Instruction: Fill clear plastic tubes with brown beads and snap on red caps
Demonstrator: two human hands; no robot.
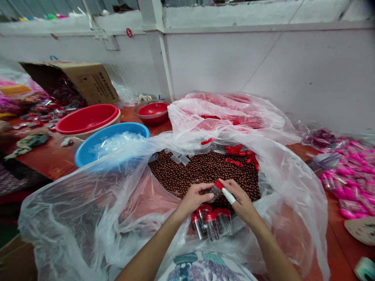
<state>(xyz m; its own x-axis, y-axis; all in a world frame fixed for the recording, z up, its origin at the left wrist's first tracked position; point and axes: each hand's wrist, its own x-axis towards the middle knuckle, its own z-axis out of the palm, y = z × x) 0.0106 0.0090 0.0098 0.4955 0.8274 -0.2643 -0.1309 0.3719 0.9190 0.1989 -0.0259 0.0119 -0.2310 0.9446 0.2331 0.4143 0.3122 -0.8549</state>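
Over the pile of small brown beads [190,175], my left hand [195,198] grips a small clear plastic tube [215,192]. My right hand [240,200], with white wrapping on one finger, pinches the red cap [218,184] at the tube's upper end. Whether the cap is fully seated I cannot tell. Just below my hands lies a cluster of several clear tubes with red caps [210,217]. Loose red plastic pieces [234,162] and small clear pieces [180,158] rest on the beads. A clear plastic sheet [96,207] surrounds the pile.
To the left stand a blue basin [83,156] holding clear plastic pieces and a red basin [88,119]. A cardboard box [95,84] spills red-capped tubes behind them. Bagged red pieces [231,109] sit at the back. Pink-ended packages [351,171] cover the right side.
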